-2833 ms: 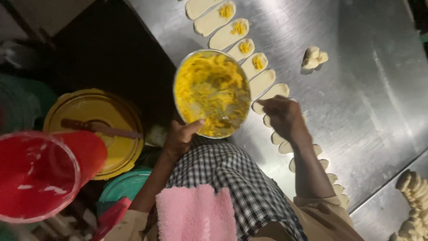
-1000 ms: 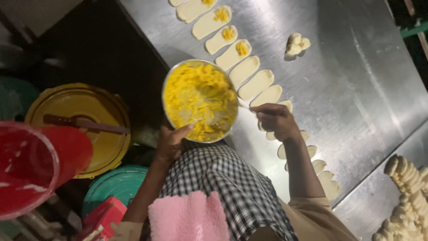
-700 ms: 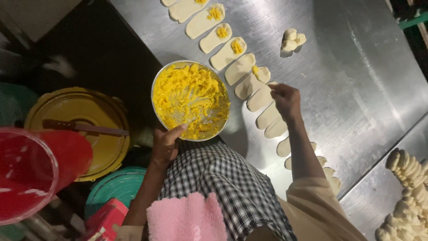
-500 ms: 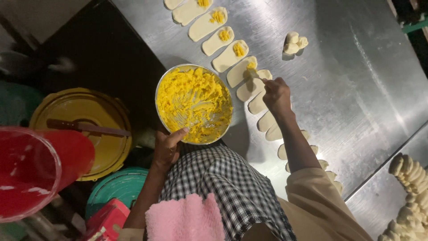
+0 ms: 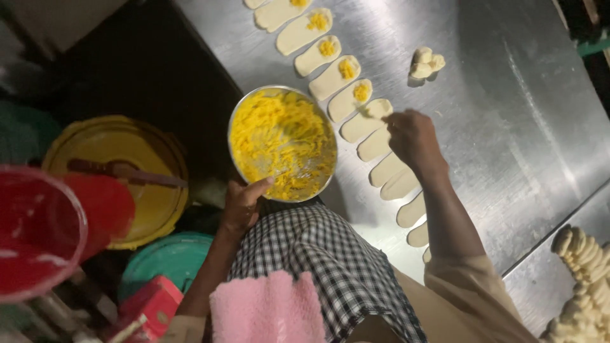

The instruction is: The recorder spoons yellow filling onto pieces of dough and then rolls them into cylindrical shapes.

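My left hand (image 5: pixel 243 204) grips the near rim of a round metal bowl (image 5: pixel 236 121) full of yellow filling (image 5: pixel 279 140), held at the table's edge. My right hand (image 5: pixel 412 136) is shut on a small spoon (image 5: pixel 365 112); its tip rests over a plain oval dough piece (image 5: pixel 375 108). A row of flat oval dough pieces runs diagonally across the steel table (image 5: pixel 508 127). The far ones (image 5: pixel 346 70) carry a dab of yellow filling. The near ones (image 5: pixel 399 184), under my forearm, are plain.
A small dough lump (image 5: pixel 426 62) lies apart on the table. Stacked dough rolls (image 5: pixel 581 286) sit at the lower right. Left of the table stand a yellow lidded bucket (image 5: pixel 114 165), a red bucket (image 5: pixel 38 228) and a green container (image 5: pixel 165 257). A pink towel (image 5: pixel 267 308) lies on my lap.
My right hand went from beside the bowl up along the row to a farther dough piece. One more piece now carries filling. My left hand still holds the bowl.
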